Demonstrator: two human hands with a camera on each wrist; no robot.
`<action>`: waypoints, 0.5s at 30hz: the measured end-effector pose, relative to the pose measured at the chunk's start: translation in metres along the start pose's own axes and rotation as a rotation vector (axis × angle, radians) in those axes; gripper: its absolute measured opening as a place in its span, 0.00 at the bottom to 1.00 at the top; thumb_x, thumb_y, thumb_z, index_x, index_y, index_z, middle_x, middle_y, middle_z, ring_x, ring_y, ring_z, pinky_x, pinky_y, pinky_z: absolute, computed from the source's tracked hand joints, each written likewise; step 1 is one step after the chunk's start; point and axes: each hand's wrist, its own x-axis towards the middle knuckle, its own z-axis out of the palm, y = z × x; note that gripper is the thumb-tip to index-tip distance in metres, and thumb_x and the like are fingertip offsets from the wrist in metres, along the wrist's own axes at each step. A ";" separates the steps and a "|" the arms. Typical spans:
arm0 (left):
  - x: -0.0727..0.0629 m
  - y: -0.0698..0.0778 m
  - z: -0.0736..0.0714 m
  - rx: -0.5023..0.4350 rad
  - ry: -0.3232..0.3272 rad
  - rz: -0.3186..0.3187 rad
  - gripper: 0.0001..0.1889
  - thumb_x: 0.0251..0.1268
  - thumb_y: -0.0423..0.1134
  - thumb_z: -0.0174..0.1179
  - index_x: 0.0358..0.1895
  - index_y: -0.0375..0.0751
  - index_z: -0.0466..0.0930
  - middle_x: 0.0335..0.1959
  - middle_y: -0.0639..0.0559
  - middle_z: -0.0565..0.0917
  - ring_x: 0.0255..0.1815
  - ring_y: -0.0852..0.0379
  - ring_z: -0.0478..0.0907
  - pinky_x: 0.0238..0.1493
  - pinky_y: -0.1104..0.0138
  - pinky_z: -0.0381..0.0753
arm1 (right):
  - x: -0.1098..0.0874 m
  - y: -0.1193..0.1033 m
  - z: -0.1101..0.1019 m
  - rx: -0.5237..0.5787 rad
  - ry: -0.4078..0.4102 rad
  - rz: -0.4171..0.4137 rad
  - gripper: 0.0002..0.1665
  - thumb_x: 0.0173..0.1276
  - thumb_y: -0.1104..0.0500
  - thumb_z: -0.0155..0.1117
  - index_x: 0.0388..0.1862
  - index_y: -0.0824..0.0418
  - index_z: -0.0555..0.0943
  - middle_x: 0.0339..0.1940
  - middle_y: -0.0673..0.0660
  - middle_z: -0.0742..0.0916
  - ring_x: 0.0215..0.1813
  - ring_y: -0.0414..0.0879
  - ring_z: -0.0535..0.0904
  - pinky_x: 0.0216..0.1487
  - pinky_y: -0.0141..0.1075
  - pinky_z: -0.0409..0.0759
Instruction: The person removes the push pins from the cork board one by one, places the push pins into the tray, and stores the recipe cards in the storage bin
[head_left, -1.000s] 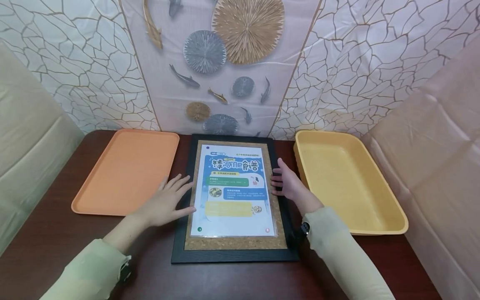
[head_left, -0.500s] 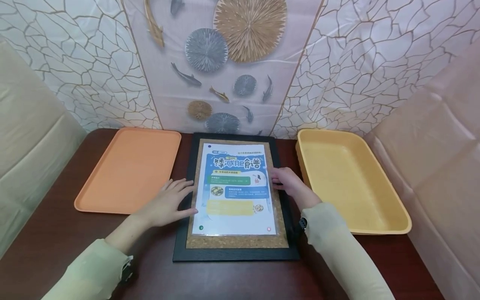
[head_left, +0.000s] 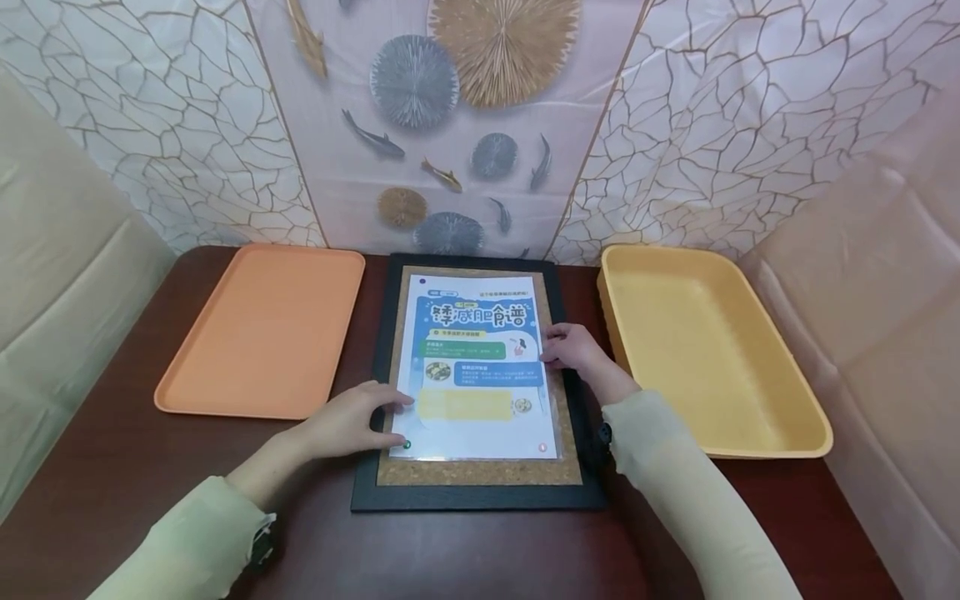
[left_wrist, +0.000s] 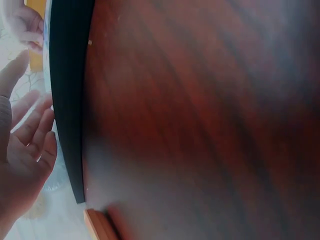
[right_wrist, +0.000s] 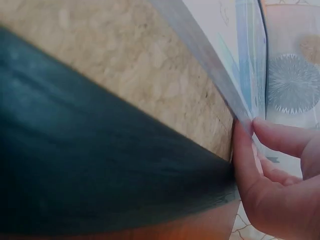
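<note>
A glossy, printed sheet (head_left: 475,367) with a clear plastic margin lies on a corkboard (head_left: 480,473) in the middle of the dark red-brown table (head_left: 450,558), in front of me. The sheet is white with a blue upper part, where large, outlined Chinese characters make a heading; the smaller print is too fine to read. Below come three broad boxes, one green, one blue, one yellow, with three little pictures beside them. Three coloured dots mark its corners: purple at top left, green at bottom left, pink at bottom right. A person's two hands are at its sides. The right hand (head_left: 576,346) pinches the sheet's right edge between thumb and fingers. The left hand (head_left: 345,423) has hold of nothing, its thumb and loosely bent fingers parted at the sheet's left edge. Counting the rest, there is one black frame (head_left: 476,499) around the cork, one shallow orange tray (head_left: 262,333) left of it, one deeper yellow bin (head_left: 705,358) on the right, and five round, ribbed discs printed in gold and grey on the wall covering (head_left: 352,200) behind.
</note>
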 end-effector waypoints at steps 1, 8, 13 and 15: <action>0.000 0.000 0.001 -0.014 -0.008 0.011 0.24 0.49 0.50 0.69 0.50 0.45 0.81 0.40 0.58 0.82 0.39 0.63 0.71 0.41 0.69 0.74 | 0.000 0.000 0.000 -0.002 -0.001 -0.002 0.33 0.66 0.64 0.58 0.69 0.65 0.62 0.61 0.67 0.75 0.53 0.57 0.78 0.61 0.46 0.73; 0.000 0.002 0.006 -0.029 -0.056 0.092 0.05 0.53 0.42 0.67 0.33 0.51 0.83 0.29 0.62 0.78 0.32 0.66 0.70 0.35 0.73 0.73 | -0.001 -0.002 0.000 0.018 -0.001 0.005 0.32 0.66 0.65 0.58 0.69 0.64 0.62 0.59 0.66 0.77 0.53 0.56 0.78 0.60 0.45 0.74; 0.003 0.004 0.006 -0.001 -0.086 0.101 0.02 0.56 0.41 0.65 0.29 0.50 0.82 0.25 0.63 0.74 0.30 0.66 0.68 0.33 0.74 0.70 | 0.000 -0.001 0.001 0.020 0.005 0.010 0.32 0.66 0.65 0.58 0.69 0.64 0.62 0.58 0.66 0.77 0.53 0.56 0.78 0.60 0.45 0.74; 0.004 0.004 0.006 0.008 -0.094 0.105 0.02 0.57 0.39 0.64 0.28 0.50 0.82 0.24 0.63 0.73 0.29 0.66 0.68 0.32 0.74 0.69 | 0.000 -0.001 0.001 0.017 0.005 0.012 0.32 0.66 0.65 0.57 0.69 0.64 0.62 0.58 0.66 0.77 0.53 0.56 0.78 0.60 0.45 0.74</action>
